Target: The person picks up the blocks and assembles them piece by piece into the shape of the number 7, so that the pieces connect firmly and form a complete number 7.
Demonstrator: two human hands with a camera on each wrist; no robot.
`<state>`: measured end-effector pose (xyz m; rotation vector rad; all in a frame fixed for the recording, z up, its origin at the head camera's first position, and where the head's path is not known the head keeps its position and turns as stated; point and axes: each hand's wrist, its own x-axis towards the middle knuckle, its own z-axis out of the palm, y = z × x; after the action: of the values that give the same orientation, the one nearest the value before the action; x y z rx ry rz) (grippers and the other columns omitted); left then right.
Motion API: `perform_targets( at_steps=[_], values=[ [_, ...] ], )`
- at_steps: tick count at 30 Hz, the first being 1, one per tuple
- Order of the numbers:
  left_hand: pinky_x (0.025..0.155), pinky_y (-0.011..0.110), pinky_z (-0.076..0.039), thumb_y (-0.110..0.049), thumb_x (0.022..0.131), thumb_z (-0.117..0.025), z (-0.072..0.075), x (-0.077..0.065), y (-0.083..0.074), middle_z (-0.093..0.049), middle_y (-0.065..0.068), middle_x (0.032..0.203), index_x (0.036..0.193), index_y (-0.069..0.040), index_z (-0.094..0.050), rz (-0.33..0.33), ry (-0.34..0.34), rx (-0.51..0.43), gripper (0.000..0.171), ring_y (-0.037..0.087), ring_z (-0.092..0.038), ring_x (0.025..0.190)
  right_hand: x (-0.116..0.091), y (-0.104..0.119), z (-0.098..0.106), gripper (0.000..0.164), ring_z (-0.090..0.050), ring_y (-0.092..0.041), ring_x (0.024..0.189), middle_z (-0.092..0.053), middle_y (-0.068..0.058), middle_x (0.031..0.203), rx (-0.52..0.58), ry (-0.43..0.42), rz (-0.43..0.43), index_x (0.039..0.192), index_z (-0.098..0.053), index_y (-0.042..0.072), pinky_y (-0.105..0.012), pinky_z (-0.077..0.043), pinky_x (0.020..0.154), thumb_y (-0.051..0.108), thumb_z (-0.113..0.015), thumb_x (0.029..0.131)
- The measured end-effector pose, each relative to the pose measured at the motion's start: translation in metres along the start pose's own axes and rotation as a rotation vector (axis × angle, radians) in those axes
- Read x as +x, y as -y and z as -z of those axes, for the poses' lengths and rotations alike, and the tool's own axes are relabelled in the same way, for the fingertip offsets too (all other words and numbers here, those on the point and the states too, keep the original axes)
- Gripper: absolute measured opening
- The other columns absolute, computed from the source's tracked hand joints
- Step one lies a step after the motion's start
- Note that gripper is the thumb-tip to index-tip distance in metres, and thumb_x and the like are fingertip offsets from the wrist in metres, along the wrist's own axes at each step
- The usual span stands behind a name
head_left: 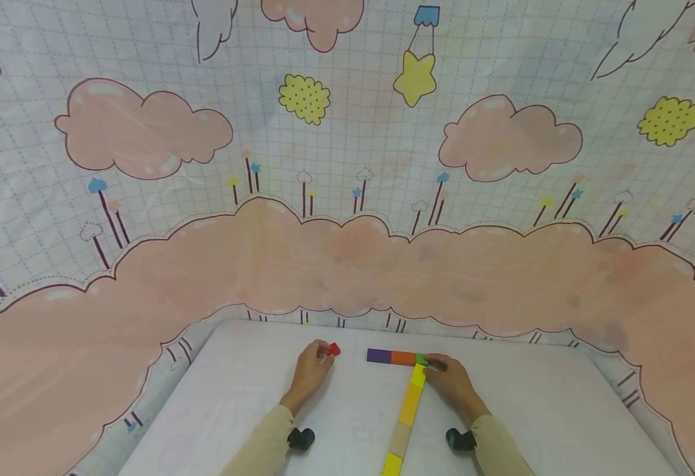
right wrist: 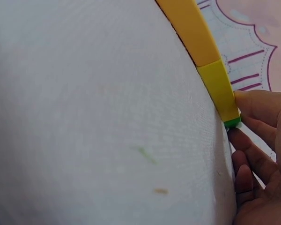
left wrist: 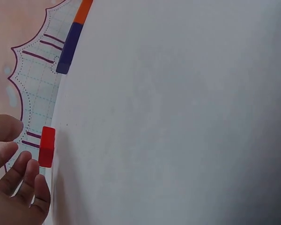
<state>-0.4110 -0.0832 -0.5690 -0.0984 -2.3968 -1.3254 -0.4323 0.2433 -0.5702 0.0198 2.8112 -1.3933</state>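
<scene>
A small red block is at the fingertips of my left hand, whose thumb and index finger stand apart. In the left wrist view, a gap shows between the upper fingertips and the red block. My right hand pinches a green block at the right end of a short row. That row also holds an orange block and a purple block. In the right wrist view, fingertips lie on both sides of the green block, right by the yellow block.
A line of yellow and tan blocks runs from the green block toward the front of the white table. Patterned cloth with clouds and stars hangs behind. Dark devices are strapped at both wrists.
</scene>
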Motion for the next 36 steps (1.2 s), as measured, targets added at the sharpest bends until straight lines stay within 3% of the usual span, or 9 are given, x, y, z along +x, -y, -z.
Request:
perform_targets(
  at_steps=[15, 21, 36],
  values=[
    [0.075, 0.033, -0.049, -0.009, 0.087, -0.071, 0.001, 0.01, 0.001, -0.06, 0.009, 0.089, 0.113, 0.004, -0.064, 0.09, 0.021, 0.07, 0.03, 0.019, -0.053, 0.082, -0.002, 0.002, -0.003, 0.033, -0.048, -0.034, 0.131, -0.056, -0.013, 0.139, 0.017, -0.013, -0.028, 0.125, -0.065, 0.016, -0.058, -0.036, 0.111, 0.022, -0.065, 0.093],
    [0.08, 0.034, -0.05, -0.011, 0.087, -0.072, 0.001, 0.011, 0.002, -0.06, 0.009, 0.092, 0.115, 0.003, -0.064, 0.157, 0.039, 0.078, 0.032, 0.019, -0.053, 0.085, -0.003, 0.001, -0.002, 0.033, -0.047, -0.034, 0.131, -0.056, -0.013, 0.139, 0.011, -0.014, -0.023, 0.126, -0.065, 0.016, -0.058, -0.035, 0.111, 0.022, -0.065, 0.093],
    [0.076, 0.033, -0.048, -0.009, 0.087, -0.072, -0.002, 0.011, 0.001, -0.059, 0.008, 0.088, 0.112, 0.004, -0.065, 0.161, 0.023, 0.104, 0.029, 0.019, -0.052, 0.082, -0.002, 0.0, -0.003, 0.034, -0.048, -0.034, 0.131, -0.056, -0.013, 0.14, 0.008, -0.006, -0.011, 0.127, -0.064, 0.017, -0.059, -0.036, 0.111, 0.023, -0.064, 0.093]
  ],
)
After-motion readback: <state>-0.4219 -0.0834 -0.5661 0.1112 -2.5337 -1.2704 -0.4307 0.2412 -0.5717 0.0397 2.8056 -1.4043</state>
